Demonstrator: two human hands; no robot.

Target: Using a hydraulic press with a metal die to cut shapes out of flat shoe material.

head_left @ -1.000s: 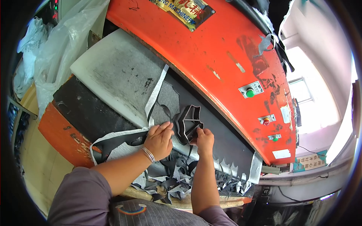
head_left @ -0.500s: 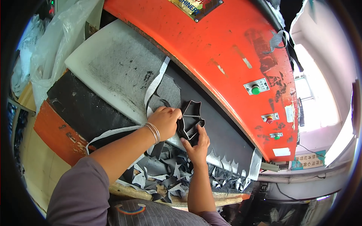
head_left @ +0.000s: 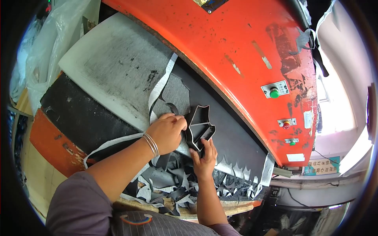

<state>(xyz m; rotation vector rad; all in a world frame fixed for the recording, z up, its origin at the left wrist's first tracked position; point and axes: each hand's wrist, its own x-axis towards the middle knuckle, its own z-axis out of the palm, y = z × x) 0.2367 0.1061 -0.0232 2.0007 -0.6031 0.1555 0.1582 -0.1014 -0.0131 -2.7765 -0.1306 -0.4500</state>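
Note:
A metal cutting die (head_left: 200,124) with an irregular outline and inner divider bars sits on a dark sheet of material (head_left: 234,147) with a pale underside. My right hand (head_left: 204,159) grips the die's near end between thumb and fingers. At the die's left side, my left hand (head_left: 167,133) is closed, its fingertips curled down by the sheet's cut edge. Whatever those fingers pinch is hidden under them. Cut-out gaps in the sheet show a grey surface (head_left: 176,94) beyond my left hand.
Beyond the sheet looms a red machine beam (head_left: 232,78) with green and red buttons (head_left: 286,124). A worn whitish board (head_left: 114,63) lies at the left. Dark and pale scraps (head_left: 173,177) are heaped along the near edge. Clear plastic bags (head_left: 51,47) hang at the far left.
My right hand has shifted slightly down and left at the die's near end, one finger now bent over its rim. My left hand has moved slightly left, away from the die. The view has shifted a little.

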